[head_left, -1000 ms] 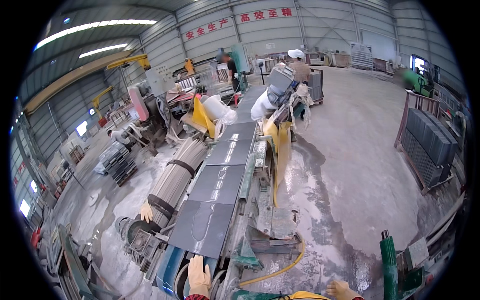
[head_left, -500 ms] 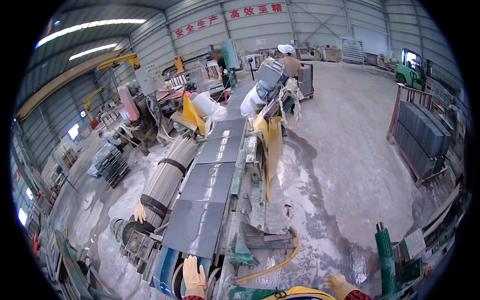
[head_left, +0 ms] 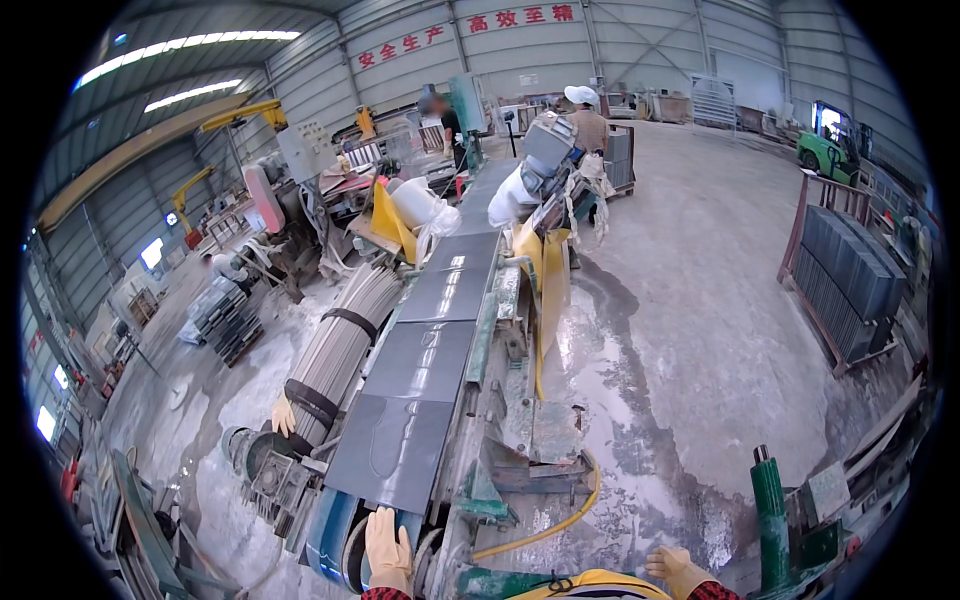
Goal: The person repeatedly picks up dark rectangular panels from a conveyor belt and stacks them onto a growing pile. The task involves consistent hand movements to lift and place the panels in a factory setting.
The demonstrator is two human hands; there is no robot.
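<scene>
Big stone shop, wet grey floor. Your view sits a bit closer to belt than a moment ago; nearest dark slab now lies right in front of you. Your left hand, gloved, fingers flat and spread, touches belt end just below slab, holds nothing. Your right hand rests low by yellow part; can't tell its grip.

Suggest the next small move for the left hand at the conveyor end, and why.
Probably slide the gloved left hand forward under the near edge of the dark grey square stone slab: the slab sits at the belt's end, just beyond the fingertips, while the right hand rests off to the side.
</scene>
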